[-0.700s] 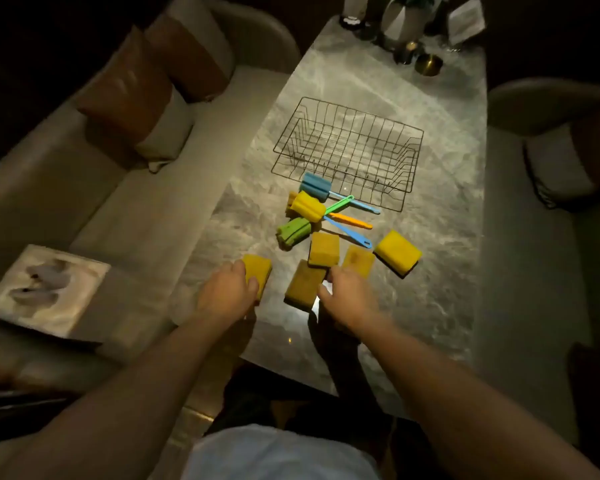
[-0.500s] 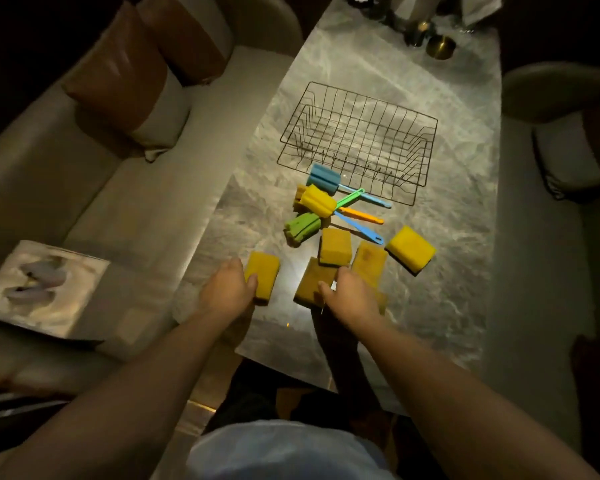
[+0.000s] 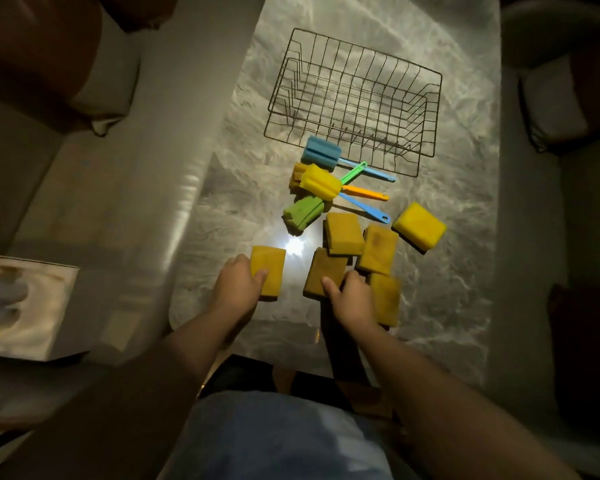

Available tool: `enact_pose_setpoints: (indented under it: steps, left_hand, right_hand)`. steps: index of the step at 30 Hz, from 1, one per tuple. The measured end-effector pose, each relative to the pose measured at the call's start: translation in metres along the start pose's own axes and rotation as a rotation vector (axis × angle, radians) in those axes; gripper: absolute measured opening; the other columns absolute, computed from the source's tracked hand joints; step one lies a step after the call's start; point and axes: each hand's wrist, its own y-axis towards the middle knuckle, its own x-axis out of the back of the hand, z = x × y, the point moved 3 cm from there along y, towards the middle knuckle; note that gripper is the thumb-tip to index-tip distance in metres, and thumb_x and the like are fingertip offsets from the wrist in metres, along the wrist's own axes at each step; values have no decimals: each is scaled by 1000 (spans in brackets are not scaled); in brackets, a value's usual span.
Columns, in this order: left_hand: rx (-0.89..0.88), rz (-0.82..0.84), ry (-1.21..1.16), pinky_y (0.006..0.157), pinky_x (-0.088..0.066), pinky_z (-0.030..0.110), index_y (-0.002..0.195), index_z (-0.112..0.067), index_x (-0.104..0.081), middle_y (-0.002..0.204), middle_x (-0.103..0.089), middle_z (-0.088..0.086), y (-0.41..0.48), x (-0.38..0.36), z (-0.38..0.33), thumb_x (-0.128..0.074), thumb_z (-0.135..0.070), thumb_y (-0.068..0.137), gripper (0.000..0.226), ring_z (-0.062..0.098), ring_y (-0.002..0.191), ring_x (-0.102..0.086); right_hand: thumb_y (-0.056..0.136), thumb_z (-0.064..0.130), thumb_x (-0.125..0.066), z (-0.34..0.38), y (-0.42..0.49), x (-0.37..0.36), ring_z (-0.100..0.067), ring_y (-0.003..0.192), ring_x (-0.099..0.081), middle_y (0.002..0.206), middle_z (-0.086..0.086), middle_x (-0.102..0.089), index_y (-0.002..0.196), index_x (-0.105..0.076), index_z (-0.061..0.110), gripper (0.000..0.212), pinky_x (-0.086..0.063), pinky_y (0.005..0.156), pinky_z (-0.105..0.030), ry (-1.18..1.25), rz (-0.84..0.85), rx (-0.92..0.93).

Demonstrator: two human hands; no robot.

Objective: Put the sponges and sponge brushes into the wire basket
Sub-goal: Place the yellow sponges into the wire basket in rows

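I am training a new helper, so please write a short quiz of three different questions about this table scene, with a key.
1. True or false: the wire basket already holds a sponge.
2. Which thing lies nearest the basket's near rim? A) the blue sponge brush B) the green sponge brush C) the sponge at the far right
3. Fill in: the left hand grips one ____ sponge, while the right hand lifts another sponge, blurred by motion.

Key: 1 false; 2 A; 3 yellow.
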Motion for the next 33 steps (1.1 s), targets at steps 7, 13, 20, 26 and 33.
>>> enact_pose_setpoints:
  steps: [7,13,20,26,33]
  left_hand:
    - [0,21,-102,76,-40,38,107,3,-56,110,-62,25,9,-1,0,-62,-30,98,34,41,103,-60]
    - [15,-31,-238,74,-39,33,104,-3,-58,106,-64,18,30,22,-1,-65,-28,96,27,31,96,-60]
    - [-21,-120,-368,56,-49,22,107,-9,-58,108,-65,15,82,77,-30,-66,-29,96,24,23,86,-61]
    - [-129,-166,-430,79,-54,41,101,-16,-54,105,-68,11,127,118,-91,-65,-31,96,20,28,96,-65]
    - [-252,-214,-427,60,-36,30,96,-18,-53,89,-62,1,169,146,-175,-65,-32,96,18,19,81,-58]
  right_hand:
    - [101,38,-54,9,-6,-5,-23,92,-62,99,-1,-60,106,-45,19,21,-51,77,-37,80,53,-14]
    - [100,43,-55,28,-14,-7,-12,84,-57,91,7,-56,104,-49,23,21,-49,70,-33,65,77,98]
    - [100,45,-53,93,5,22,-6,84,-59,93,10,-59,106,-48,25,21,-51,70,-34,204,50,225]
    - [100,45,-53,137,41,86,-1,83,-58,91,13,-60,107,-47,30,17,-38,61,-19,265,-54,301]
    - [101,35,-55,154,122,172,-19,84,-58,93,-3,-61,107,-52,12,24,-48,70,-37,258,-165,354]
